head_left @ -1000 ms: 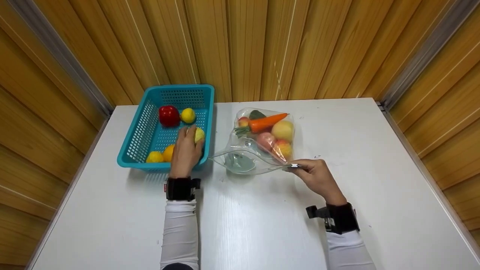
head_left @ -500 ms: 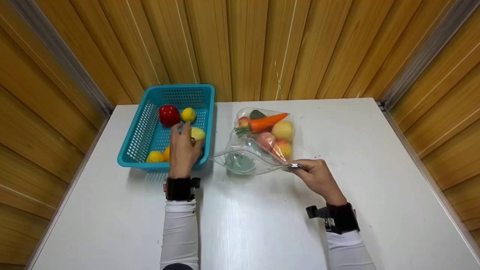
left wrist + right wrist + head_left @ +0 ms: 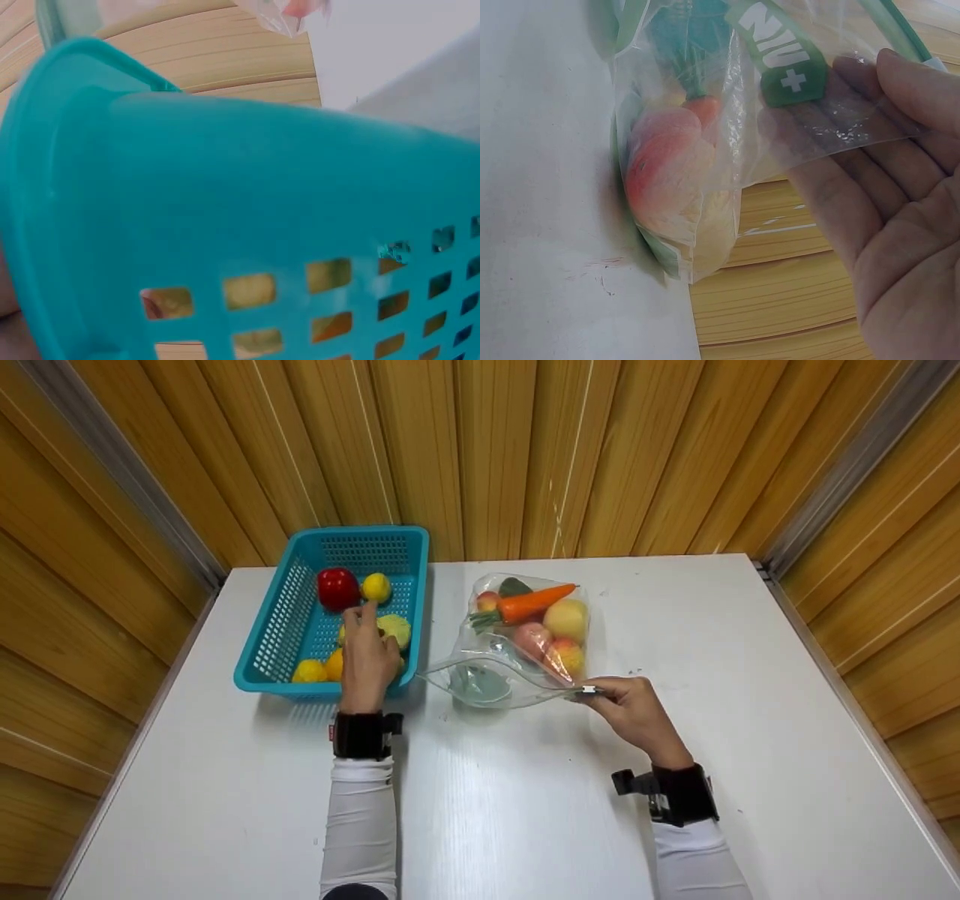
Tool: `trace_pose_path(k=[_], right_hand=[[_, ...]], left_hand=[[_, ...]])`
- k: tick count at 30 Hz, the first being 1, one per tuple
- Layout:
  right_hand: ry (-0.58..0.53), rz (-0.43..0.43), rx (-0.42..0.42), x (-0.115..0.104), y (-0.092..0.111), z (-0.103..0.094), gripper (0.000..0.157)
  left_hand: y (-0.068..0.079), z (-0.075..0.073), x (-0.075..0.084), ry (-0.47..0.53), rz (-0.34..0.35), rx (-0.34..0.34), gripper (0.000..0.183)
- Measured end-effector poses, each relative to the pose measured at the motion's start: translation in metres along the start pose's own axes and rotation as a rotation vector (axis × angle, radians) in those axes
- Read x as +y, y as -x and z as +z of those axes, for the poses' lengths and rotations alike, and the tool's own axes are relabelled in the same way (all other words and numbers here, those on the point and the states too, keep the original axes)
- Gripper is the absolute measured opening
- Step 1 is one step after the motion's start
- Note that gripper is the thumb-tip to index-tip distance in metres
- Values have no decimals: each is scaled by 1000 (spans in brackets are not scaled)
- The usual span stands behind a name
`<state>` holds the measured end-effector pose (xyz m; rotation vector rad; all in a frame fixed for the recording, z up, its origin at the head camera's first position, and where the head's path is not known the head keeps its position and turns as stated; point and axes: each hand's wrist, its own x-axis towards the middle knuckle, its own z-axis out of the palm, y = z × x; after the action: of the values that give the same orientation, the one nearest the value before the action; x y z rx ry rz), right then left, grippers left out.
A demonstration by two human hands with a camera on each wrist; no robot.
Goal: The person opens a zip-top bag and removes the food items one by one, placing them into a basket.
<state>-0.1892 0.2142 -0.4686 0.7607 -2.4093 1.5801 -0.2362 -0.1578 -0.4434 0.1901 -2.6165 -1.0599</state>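
Note:
My left hand reaches down into the teal basket, fingers over a yellow-green fruit. Part of that fruit shows beside the thumb; I cannot tell whether the fingers grip it. An orange and a lemon lie left of the hand. My right hand pinches the corner of a clear zip bag by its white slider, thumb on top in the right wrist view. The bag's mouth gapes toward me. Inside lie a carrot, peaches and other produce.
A red bell pepper and another lemon sit farther back in the basket. In the left wrist view the basket's perforated wall fills most of the picture. Wooden panels close off the back of the white table.
My left hand's fingers have shifted over the fruit in the basket, and more of the yellow-green fruit shows. The right hand and the bag stay in place.

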Motion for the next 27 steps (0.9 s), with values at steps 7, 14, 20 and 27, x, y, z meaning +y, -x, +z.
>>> trace_pose_path(k=[7,14,20,27], right_hand=[[-10,13,-8,-1,0,0,14],[-3,11,1,-2,0,1,13],[-11,-1,5,-1,0,1,13],[-21,-9,7,0,0,1,13]], left_hand=[[-1,2,2,-23,27,-29,58],[2,2,7,-38,111,-42,44],[12,-5,27,-60,211,-52,31],[36,-16,64,-14,332,-192,15]])
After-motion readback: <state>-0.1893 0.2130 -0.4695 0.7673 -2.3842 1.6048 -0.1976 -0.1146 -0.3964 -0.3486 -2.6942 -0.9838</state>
